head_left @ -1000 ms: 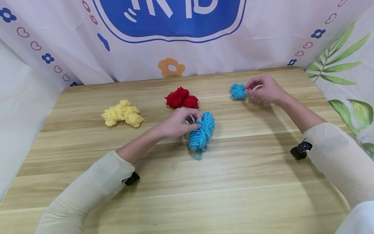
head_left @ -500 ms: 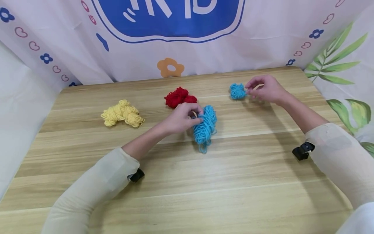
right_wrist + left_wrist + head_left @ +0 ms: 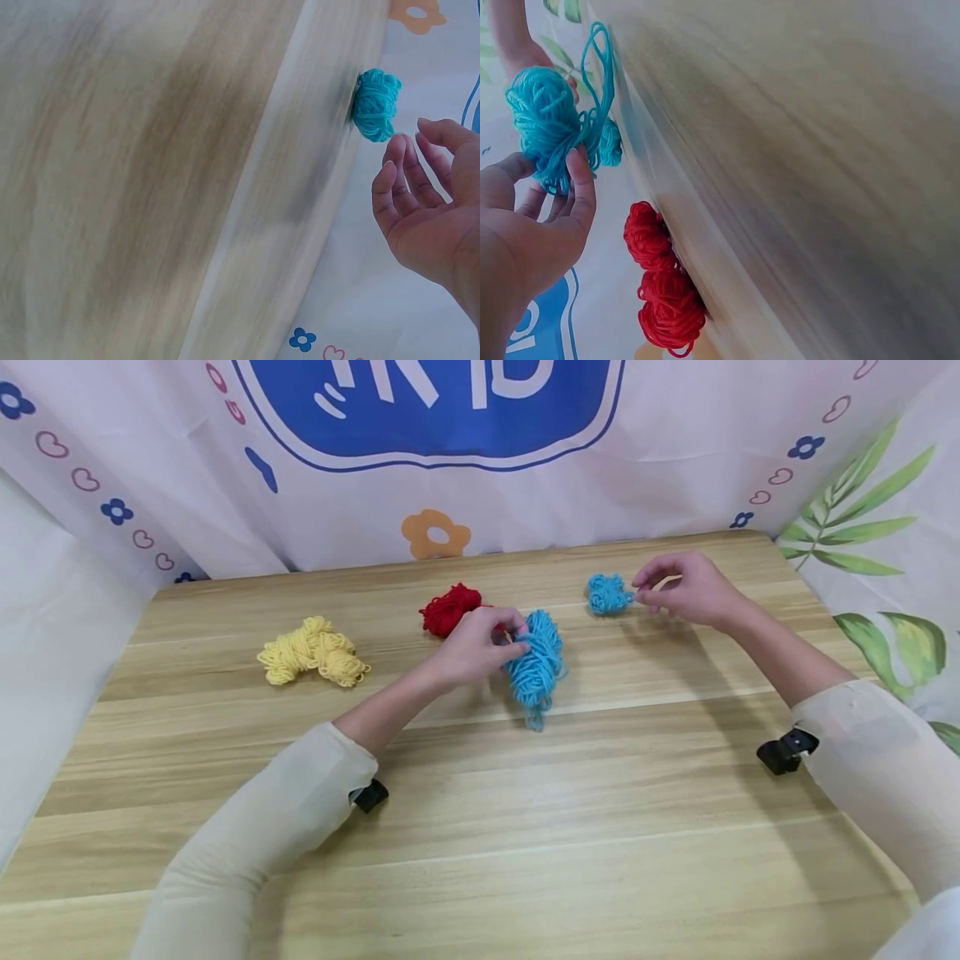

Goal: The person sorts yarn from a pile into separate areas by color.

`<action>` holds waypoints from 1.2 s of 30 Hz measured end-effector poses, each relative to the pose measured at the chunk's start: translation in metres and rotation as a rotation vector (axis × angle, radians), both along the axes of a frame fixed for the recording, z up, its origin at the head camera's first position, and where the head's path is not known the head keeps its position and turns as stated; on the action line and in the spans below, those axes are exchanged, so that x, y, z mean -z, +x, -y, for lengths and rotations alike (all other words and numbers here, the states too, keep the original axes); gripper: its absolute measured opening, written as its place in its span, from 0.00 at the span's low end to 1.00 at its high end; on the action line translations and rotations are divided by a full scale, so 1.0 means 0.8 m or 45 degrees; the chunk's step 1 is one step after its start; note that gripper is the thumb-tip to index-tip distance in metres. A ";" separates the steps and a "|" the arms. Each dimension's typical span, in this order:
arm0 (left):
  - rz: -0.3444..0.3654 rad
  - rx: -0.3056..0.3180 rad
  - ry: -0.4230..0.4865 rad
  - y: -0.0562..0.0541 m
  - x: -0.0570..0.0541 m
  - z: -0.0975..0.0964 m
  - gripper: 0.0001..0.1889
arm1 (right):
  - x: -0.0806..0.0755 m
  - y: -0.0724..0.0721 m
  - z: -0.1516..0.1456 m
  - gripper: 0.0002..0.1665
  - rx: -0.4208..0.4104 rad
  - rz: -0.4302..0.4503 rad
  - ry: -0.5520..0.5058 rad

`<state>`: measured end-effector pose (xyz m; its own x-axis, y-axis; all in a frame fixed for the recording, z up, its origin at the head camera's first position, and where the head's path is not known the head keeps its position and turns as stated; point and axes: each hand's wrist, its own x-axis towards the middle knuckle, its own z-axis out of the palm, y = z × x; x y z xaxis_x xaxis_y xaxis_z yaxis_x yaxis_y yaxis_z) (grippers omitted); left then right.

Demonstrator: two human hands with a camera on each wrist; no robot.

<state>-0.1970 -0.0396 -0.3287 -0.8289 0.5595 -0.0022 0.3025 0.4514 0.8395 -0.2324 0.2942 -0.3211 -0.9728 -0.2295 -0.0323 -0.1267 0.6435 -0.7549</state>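
Note:
My left hand point(image 3: 483, 647) pinches a bundle of blue yarn point(image 3: 537, 664) between thumb and fingers. In the left wrist view the blue yarn stands off the tabletop, a loose loop trailing from it. At the back right, a smaller ball of blue yarn point(image 3: 607, 594) lies on the table. Beside it is my right hand point(image 3: 686, 587), its fingers loosely bent and fingertips right at the ball's edge. The right wrist view shows thumb and fingers apart with nothing between them. Red yarn point(image 3: 448, 612) lies behind my left hand, which partly hides it.
Yellow yarn point(image 3: 311, 652) lies at the left of the wooden table point(image 3: 570, 827). A printed white cloth point(image 3: 517, 506) hangs along the table's back edge. The left wrist view shows the red yarn point(image 3: 671, 307) as two joined balls.
My left hand has carried the larger blue yarn bundle away from me and slightly right, now covering part of the red yarn. My right hand has stayed beside the small blue ball.

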 end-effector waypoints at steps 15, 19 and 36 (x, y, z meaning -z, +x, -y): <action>0.066 -0.069 0.058 -0.017 0.002 -0.018 0.05 | -0.003 0.010 0.000 0.13 -0.025 -0.005 -0.013; 0.081 -0.089 0.073 -0.020 0.003 -0.021 0.05 | -0.003 0.013 0.001 0.13 -0.028 -0.005 -0.006; 0.125 -0.153 0.088 -0.029 0.001 -0.036 0.05 | -0.004 0.025 0.003 0.10 -0.089 -0.077 0.061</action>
<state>-0.2198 -0.0106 -0.3297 -0.8876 0.4577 -0.0516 0.1646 0.4198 0.8926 -0.2125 0.2921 -0.3180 -0.9550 -0.2962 0.0131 -0.2165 0.6668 -0.7131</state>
